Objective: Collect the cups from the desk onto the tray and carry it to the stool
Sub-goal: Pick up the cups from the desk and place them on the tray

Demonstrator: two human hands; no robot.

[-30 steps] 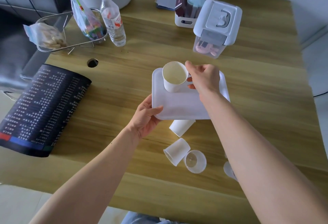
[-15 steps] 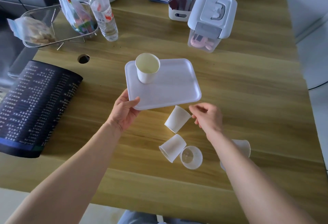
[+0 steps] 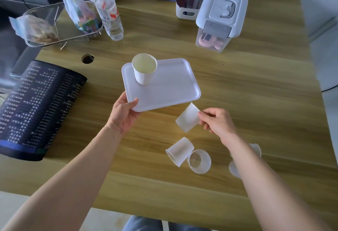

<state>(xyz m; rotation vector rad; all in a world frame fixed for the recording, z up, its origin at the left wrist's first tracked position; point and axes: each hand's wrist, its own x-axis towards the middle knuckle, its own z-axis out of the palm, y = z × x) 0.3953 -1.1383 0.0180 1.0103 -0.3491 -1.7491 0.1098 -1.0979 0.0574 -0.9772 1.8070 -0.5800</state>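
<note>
Head view, your left hand [image 3: 123,114] grips the tray [image 3: 170,91] corner, one cup [image 3: 144,70] upright on it, your right hand [image 3: 217,122] fingers pinch a tilted cup [image 3: 187,118] over the table [image 3: 256,88].

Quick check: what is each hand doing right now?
Left hand: closed on the tray corner.
Right hand: fingers pinching the tipped paper cup.

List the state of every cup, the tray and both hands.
Tray: tilted, held by left hand.
Paper cup: upright on tray.
White cup: pinched by right hand.
Tipped cup: on its side.
Clear cup: upright.
Far cup: mostly hidden.
</note>
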